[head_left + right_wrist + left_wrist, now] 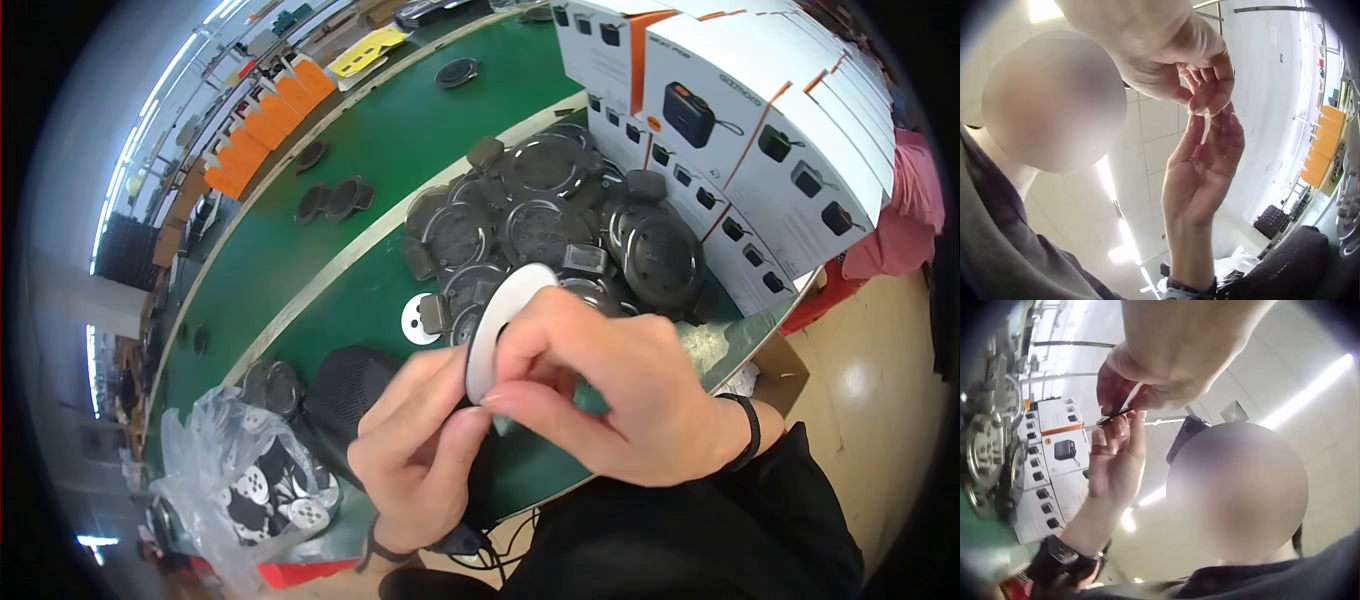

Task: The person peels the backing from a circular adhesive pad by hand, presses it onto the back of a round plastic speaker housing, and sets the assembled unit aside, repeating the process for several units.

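Observation:
A round white disc (508, 312) with a dark edge is held up between both hands, tilted nearly on its side. The left hand (425, 445) pinches its lower left edge. The right hand (620, 395) pinches the disc at its lower edge with thumb and forefinger, the two hands' fingertips almost meeting. In the left wrist view the disc is a thin dark-edged sliver (1115, 417) between the fingers; in the right wrist view a pale edge (1205, 130) shows between them. Behind the hands lies a pile of dark round parts (540, 225), with a white disc with holes (417, 322) beside it.
Printed white boxes (720, 130) are stacked at the right. A clear plastic bag (205, 480) of black and white pieces lies at the lower left, near a black mesh object (345, 390). More dark parts (345, 198) lie on the green table (400, 120); orange holders (262, 130) stand beyond.

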Motion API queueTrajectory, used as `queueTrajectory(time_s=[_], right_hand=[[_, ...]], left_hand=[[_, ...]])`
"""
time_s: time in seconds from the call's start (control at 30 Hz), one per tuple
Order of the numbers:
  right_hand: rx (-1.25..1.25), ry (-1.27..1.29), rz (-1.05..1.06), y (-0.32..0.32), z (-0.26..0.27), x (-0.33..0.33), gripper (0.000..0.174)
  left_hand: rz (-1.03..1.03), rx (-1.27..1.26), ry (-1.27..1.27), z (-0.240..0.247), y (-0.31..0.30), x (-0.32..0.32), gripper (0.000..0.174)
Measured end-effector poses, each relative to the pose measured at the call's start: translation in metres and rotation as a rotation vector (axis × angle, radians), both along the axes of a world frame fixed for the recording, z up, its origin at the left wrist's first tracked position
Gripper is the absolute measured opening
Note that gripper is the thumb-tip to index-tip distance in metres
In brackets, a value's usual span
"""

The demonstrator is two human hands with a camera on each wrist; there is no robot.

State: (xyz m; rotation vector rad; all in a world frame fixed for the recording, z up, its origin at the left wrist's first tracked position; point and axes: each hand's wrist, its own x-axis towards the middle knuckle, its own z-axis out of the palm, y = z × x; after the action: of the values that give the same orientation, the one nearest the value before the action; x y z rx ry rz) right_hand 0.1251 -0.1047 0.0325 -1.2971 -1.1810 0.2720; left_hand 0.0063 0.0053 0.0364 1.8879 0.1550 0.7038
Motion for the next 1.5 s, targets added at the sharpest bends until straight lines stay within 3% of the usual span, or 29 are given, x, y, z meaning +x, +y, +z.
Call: queueTrajectory(time_s=[0.03,0.17,0.3,0.63,1.03,1.13,1.23,1.33,1.5], right_hand=[[-0.026,0.016,-0.002,0.000,0.001,-0.001,0.012],[-0.101,0.063,0.030,0.002,0.005,-0.003,0.010],[-0.122,0.022,0.049,0.002,0.013,-0.004,0.009],[-0.248,0.120,0.207,-0.007,0.020,0.000,0.007],[-0.177,0.092,0.191,-0.014,0.015,-0.004,0.007],[-0.209,0.083,0.187,-0.016,0.017,-0.004,0.008],[-0.195,-0.013,0.091,-0.019,0.019,-0.009,0.010],[-0.214,0.003,0.144,-0.023,0.016,-0.005,0.010],[-0.262,0.070,0.214,-0.030,0.013,0.001,0.010]], left_hand=[[0.093,0.148,0.007,0.000,-0.002,0.002,0.032],[0.067,0.348,-0.122,-0.004,0.002,0.008,0.033],[0.147,0.338,-0.050,0.002,-0.006,0.003,0.035],[0.071,0.325,-0.133,-0.005,-0.007,0.002,0.038],[0.059,0.576,-0.170,-0.008,-0.008,0.004,0.030],[-0.105,0.510,-0.074,-0.007,-0.001,-0.003,0.035],[-0.126,0.568,-0.254,-0.023,0.000,0.000,0.035],[-0.126,0.656,-0.305,-0.027,0.000,0.001,0.037],[-0.160,0.513,-0.098,-0.011,-0.009,0.000,0.041]])
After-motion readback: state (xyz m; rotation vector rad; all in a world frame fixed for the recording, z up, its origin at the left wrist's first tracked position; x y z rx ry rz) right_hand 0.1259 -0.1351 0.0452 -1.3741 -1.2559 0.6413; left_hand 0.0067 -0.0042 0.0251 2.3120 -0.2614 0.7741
